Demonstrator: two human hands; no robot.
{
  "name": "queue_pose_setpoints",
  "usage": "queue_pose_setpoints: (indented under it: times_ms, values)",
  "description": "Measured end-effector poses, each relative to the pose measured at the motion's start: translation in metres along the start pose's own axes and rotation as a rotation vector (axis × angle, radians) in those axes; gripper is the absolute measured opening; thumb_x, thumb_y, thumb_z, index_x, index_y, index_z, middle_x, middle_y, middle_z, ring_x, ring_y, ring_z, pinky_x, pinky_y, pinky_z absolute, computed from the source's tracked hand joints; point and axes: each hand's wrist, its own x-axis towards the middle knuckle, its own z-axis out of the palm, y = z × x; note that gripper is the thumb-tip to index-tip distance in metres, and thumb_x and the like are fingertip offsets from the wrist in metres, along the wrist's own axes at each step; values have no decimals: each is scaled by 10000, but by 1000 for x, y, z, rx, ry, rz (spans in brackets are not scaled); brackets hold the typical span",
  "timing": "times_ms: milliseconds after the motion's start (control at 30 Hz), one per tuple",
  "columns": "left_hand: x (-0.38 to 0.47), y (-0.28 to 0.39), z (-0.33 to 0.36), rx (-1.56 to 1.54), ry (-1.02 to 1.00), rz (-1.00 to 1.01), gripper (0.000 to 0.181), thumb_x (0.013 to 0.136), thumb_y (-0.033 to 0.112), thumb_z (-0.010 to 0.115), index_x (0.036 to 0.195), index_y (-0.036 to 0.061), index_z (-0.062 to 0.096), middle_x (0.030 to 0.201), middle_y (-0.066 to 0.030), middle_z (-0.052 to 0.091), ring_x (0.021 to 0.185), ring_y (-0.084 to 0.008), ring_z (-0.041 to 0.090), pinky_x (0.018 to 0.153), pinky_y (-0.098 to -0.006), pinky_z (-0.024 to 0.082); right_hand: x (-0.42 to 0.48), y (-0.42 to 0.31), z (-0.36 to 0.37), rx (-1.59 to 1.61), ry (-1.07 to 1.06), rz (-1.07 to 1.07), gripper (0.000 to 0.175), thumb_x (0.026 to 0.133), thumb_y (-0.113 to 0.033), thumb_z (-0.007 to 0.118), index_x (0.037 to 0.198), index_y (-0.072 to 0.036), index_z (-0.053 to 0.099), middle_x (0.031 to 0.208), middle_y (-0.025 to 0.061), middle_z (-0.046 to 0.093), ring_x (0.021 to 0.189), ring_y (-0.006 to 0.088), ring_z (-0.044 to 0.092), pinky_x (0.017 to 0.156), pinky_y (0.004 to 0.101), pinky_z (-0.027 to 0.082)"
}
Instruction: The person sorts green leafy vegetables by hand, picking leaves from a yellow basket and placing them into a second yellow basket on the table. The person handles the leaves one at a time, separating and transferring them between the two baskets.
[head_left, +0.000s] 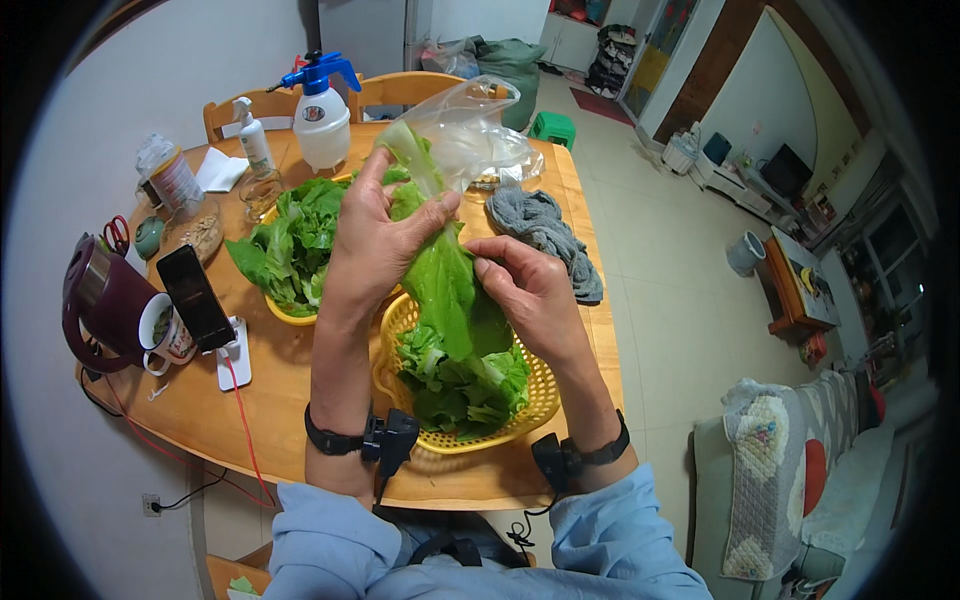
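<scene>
My left hand (394, 225) grips a long leafy green (442, 281) by its pale stem, above a yellow perforated plastic basket (551, 401). The thumb and fingertips of my right hand (529, 289) pinch the right edge of the same leaf. Torn green leaves (465, 390) lie in the basket below. Left of my left wrist, more green leaves (304, 232) are heaped in a second yellow container (289, 313), partly hidden by my arm. A clear plastic bag (487, 135) is behind the held leaf.
A grey cloth (547, 236) lies near the table's right edge. At the back stands a pressure sprayer (322, 124) beside a spray bottle (256, 142). On the left are a purple kettle (112, 300), a mug (169, 337) and a phone (195, 296) above a red cable.
</scene>
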Motion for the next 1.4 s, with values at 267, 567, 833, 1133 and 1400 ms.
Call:
queue_pose_setpoints:
  times_ms: [267,567,833,1133,1400]
  values:
    - [-1,0,-15,23,118,137,343,859,72,712,1174,12,592,917,-40,630,813,-98,624,703,-235,524,7,-3,-5,87,-75,63,227,981,-156,514,1113,-15,633,832,-18,605,702,37,503,623,194,425]
    - [5,-9,-17,78,206,209,283,865,35,693,1131,13,601,945,-45,634,814,-99,621,699,-249,520,1,-6,-1,175,-327,129,258,967,-121,568,1159,51,574,911,16,625,768,77,600,655,235,506]
    - [3,7,-29,-68,364,378,309,851,50,719,1136,20,604,954,-47,649,811,-108,639,702,-231,534,8,0,-9,75,-323,193,268,994,-139,482,1184,27,571,895,58,646,707,90,603,606,229,502]
    - [3,-6,-5,-39,197,277,294,856,40,713,1121,10,591,976,-61,645,836,-123,658,710,-237,543,0,-10,-2,404,-131,142,497,965,-338,597,1319,0,512,1093,27,600,959,70,547,855,240,463]
    - [2,-3,-7,-31,202,294,274,850,40,719,1097,9,603,952,-60,652,833,-126,659,703,-238,547,-3,-19,3,543,-143,160,438,989,-262,546,1322,18,492,1083,52,622,906,95,617,746,233,534]
